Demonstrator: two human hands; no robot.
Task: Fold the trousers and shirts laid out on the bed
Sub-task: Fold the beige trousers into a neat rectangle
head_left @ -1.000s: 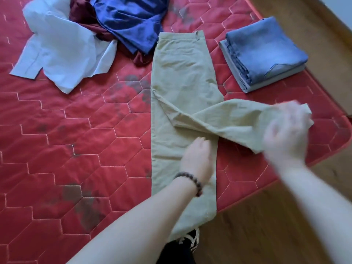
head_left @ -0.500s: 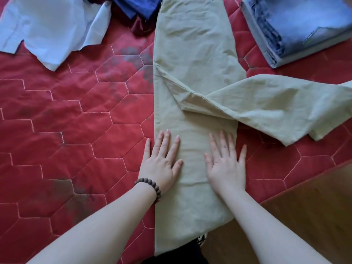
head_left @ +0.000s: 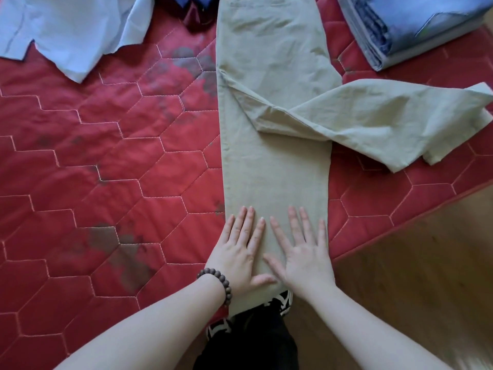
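View: looking down from the person's head at a bed with a red quilted cover [head_left: 106, 182], wooden floor showing past its right-hand corner
Khaki trousers [head_left: 274, 169]: spread lengthwise down the middle of the cover, waist end far from the person, one leg running straight toward them and over the near edge of the bed
Other leg [head_left: 386, 121]: thrown out to the right across the cover, crossing the straight leg at a slant, its cuff end near the right edge of the picture
Left hand [head_left: 240, 255]: flat and wide, fingers straight and spread, palm pressing the left side of the straight leg; a dark bead bracelet [head_left: 217, 284] on the wrist
Right hand [head_left: 304, 252]: flat and wide, fingers spread, pressing the right side of the same leg, just beside the left hand
Other clothes: a folded stack of blue jeans [head_left: 416, 28] at top right; a pale blue shirt [head_left: 72, 30] lying loose at top left, darker garments partly hidden beyond it
How the cloth should handle: looks thin, light and limp, creases easily, will not hold a shape unless smoothed flat; likely to slide a little on the quilt
Where to take hold: probably the cuff of the thrown-out leg, pinched at both corners, to lay it over the straight leg; then cuffs together to fold toward the waist
Progress: jeans appear done, trousers part-way, shirt untouched
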